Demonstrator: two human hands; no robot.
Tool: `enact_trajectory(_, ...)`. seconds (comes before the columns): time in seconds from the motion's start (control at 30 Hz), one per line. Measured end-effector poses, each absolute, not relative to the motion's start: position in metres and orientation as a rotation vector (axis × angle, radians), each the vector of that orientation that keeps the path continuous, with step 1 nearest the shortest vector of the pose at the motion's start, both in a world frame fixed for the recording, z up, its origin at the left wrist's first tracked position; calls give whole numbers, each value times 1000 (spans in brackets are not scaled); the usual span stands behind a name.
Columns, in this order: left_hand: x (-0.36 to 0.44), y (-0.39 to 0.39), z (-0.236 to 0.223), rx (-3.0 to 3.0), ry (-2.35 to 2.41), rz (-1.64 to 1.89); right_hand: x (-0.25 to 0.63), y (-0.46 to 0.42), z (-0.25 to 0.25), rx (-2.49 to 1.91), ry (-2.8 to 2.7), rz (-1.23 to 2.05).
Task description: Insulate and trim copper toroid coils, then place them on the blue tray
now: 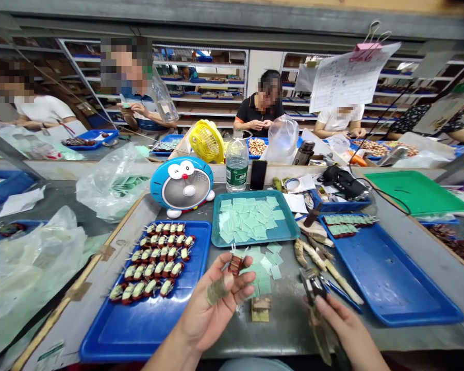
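Note:
My left hand pinches a small red-brown wound coil part with metal leads between thumb and fingertips, over the grey bench. My right hand grips a pair of pliers by the handles, jaws pointing up and away. To the left, a blue tray holds rows of several similar coil parts. A teal tray behind my left hand holds pale green paper squares; more squares lie loose on the bench.
A blue tray at right holds a row of parts at its far end. Taped tools lie between the trays. A blue cartoon fan, yellow fan, water bottle and phone stand behind. Several people work across the bench.

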State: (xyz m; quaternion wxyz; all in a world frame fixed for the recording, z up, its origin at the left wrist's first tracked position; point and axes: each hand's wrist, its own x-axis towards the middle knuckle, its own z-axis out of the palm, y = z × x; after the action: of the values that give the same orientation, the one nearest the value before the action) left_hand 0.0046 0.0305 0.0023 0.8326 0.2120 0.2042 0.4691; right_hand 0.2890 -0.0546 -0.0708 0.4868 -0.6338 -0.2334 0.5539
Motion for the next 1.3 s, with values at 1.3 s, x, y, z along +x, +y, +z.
enact_trajectory(1.3, -16, 28, 40, 2295, 813, 422, 251, -28, 80, -1667, -2134, 1477)
